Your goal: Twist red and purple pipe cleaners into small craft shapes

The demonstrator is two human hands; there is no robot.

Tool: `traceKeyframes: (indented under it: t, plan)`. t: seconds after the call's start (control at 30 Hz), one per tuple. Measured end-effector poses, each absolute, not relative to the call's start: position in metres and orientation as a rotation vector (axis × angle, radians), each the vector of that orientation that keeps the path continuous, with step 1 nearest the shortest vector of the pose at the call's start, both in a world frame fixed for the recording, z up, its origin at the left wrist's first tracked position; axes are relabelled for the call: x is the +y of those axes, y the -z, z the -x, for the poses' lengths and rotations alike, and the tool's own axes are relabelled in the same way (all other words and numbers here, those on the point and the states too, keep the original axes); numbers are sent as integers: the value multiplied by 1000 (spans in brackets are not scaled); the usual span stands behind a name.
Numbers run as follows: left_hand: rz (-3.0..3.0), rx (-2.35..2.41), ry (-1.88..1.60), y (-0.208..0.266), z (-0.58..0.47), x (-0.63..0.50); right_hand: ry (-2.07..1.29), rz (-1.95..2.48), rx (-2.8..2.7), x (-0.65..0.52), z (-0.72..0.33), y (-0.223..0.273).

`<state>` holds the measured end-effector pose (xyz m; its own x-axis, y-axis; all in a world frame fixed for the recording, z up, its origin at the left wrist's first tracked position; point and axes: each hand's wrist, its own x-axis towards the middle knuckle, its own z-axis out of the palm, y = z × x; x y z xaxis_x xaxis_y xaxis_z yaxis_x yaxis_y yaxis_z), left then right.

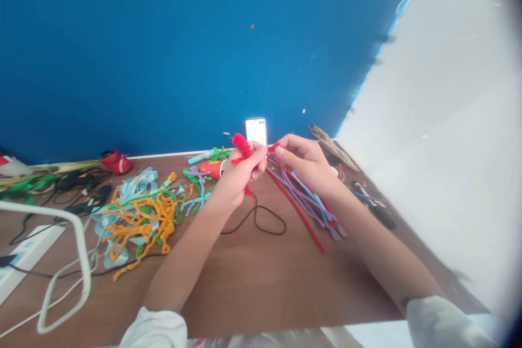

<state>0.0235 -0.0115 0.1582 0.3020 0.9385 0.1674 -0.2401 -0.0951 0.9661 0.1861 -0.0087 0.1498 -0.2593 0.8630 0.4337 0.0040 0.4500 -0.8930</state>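
Observation:
A red pipe cleaner (242, 145), partly wound into a tight coil, is held up above the table between both hands. My left hand (243, 173) is closed around it, with the coil sticking up past the fingers and a short red end showing below. Thumb and finger of my right hand (305, 159) pinch a thin red strand that runs over from the left hand. Behind the hands a phone (256, 130) with a lit screen leans against the wall. Below the right hand lies a bundle of purple, blue and red pipe cleaners (310, 201).
Left of my arm, orange twisted pipe cleaners (150, 217) lie on light blue ribbon (136, 187). A red paper cup (212, 168) lies on its side. A power strip (30, 255), white frame (84, 261) and cables are at the left. Dry husks (334, 147) rest at the back right.

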Motion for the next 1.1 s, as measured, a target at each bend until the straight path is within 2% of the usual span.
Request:
traceKeyframes:
  t: [0.07, 0.13, 0.37, 0.5, 0.63, 0.8, 0.97, 1.1]
  plan:
    - [-1393, 753, -1164, -157, -22, -10, -1165, 744, -1562, -6, -187, -149]
    - [-1458, 772, -1182, -156, -21, -9, -1144, 754, -1579, -4, -188, -148]
    - [-1191, 712, -1023, -153, -19, -3, -340, 877, -1859, -6, -190, -148]
    - [-1017, 649, -912, -148, -19, 1, -245, 887, -1924, -7, -191, -150]
    - [-1146, 682, -964, -143, -22, 3, -617, 888, -1856, -4, -193, -152]
    - [-1691, 906, -1213, -141, -20, 4, -1187, 929, -1575, 2, -198, -153]
    - [-2139, 1055, -1209, -146, -17, 2, -1553, 911, -1489, 9, -204, -150]
    - [-2231, 1094, -1216, -150, -16, 1, -1633, 792, -1458, 13, -207, -145]
